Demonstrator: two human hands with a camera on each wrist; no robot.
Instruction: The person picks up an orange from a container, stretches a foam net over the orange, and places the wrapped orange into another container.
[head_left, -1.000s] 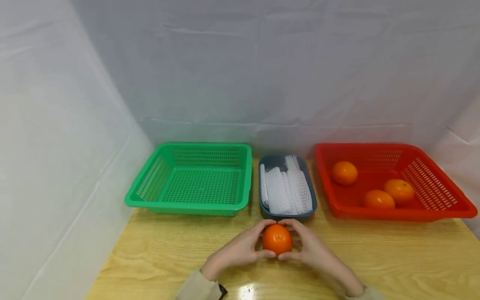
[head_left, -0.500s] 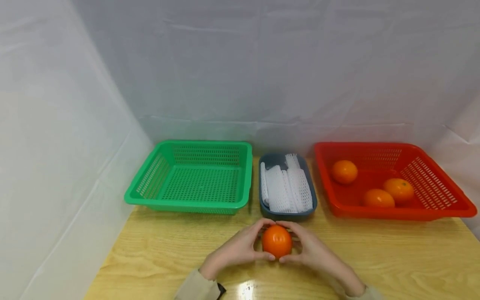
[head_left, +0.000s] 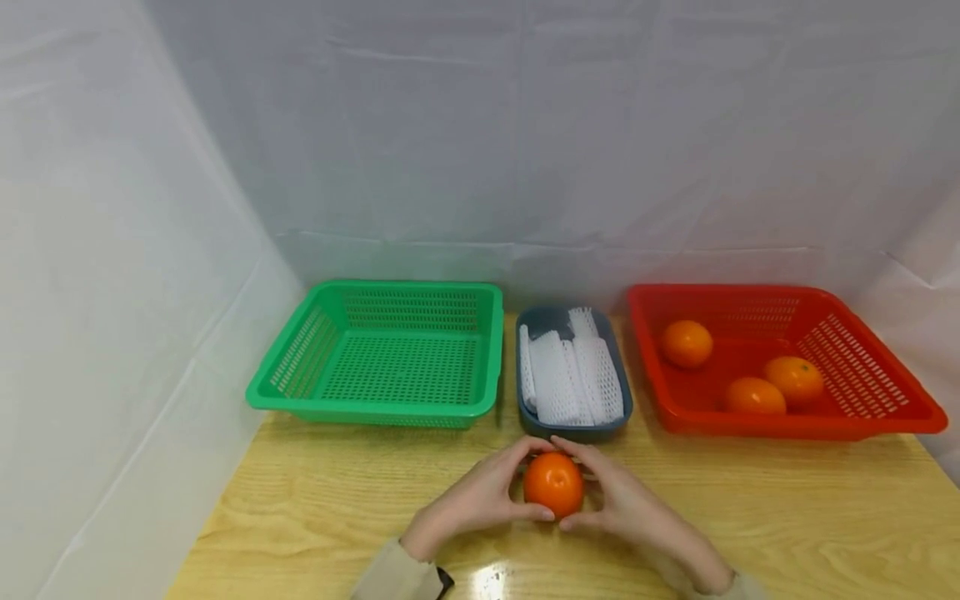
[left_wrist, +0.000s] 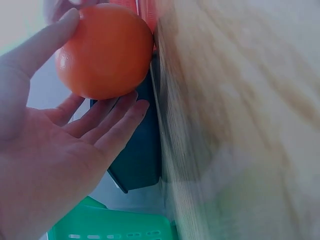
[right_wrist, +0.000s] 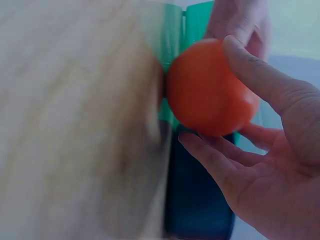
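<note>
One orange (head_left: 553,485) sits on the wooden table between the two hands, at the lower middle of the head view. From its left side the left hand (head_left: 483,493) holds it, thumb in front and fingers curving round behind. The right hand (head_left: 626,497) mirrors this on the right, its thumb tip near the other thumb. In the left wrist view the thumb lies against the orange (left_wrist: 106,52) while the fingers reach beneath it in that picture. The right wrist view has the thumb and fingertips of the right hand at the skin of the orange (right_wrist: 207,90).
Just behind the hands stands a dark blue-grey tray (head_left: 573,433) with several white foam net sleeves (head_left: 573,379). A green basket (head_left: 375,410) is at the left. The red basket (head_left: 802,427) at the right holds three oranges (head_left: 795,380). White sheeting (head_left: 480,150) hangs behind.
</note>
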